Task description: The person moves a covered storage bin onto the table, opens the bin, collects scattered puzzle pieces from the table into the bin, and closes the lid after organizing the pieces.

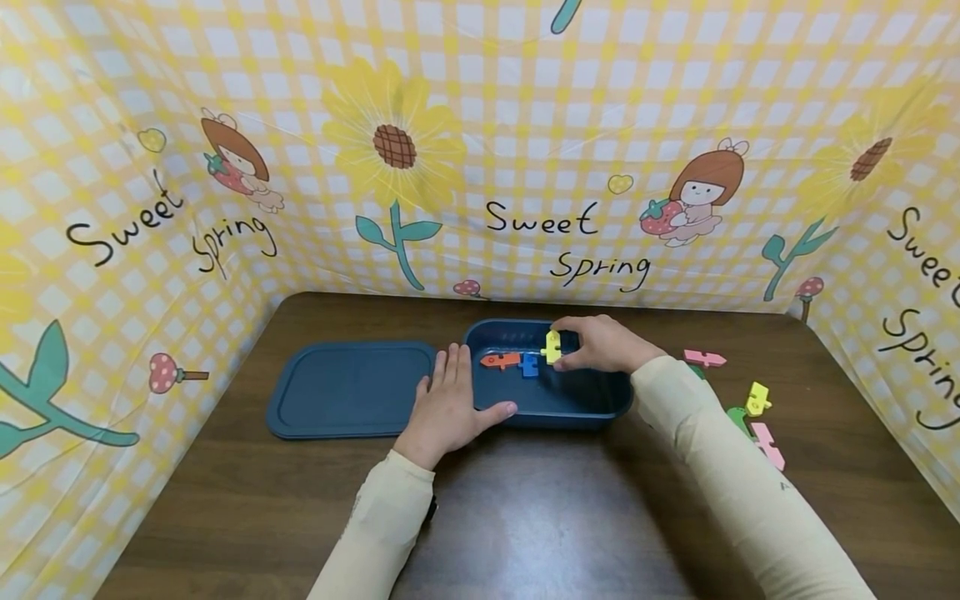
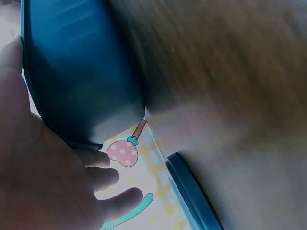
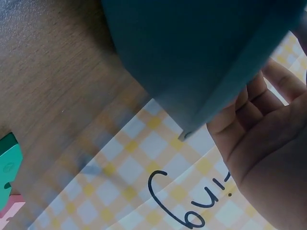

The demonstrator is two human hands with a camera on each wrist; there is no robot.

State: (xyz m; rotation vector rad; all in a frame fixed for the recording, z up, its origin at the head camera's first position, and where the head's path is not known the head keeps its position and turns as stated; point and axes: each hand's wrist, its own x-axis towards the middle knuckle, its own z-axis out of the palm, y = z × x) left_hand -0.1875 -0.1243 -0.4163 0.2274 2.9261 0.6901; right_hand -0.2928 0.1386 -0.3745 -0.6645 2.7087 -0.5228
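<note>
In the head view, a dark blue box (image 1: 543, 401) stands uncovered on the table. My right hand (image 1: 611, 343) reaches over its rear right rim and pinches a yellow notched piece (image 1: 553, 347) between thumb and fingers, above the box floor. Left of that piece are an orange pointed piece (image 1: 500, 361) and a blue notched piece (image 1: 529, 365). My left hand (image 1: 442, 412) lies with straight fingers along the box's left wall, its thumb spread over the front rim. The left wrist view shows that palm against the box wall (image 2: 81, 72). In the right wrist view, the wall hides the right fingertips.
Left of the box lies its flat dark blue lid (image 1: 352, 387). On the table at right are a pink piece (image 1: 705, 358), a yellow piece (image 1: 758, 399), another pink piece (image 1: 768, 445) and green pieces (image 1: 738, 419), partly behind the right sleeve. A patterned cloth (image 1: 525, 167) encloses the table.
</note>
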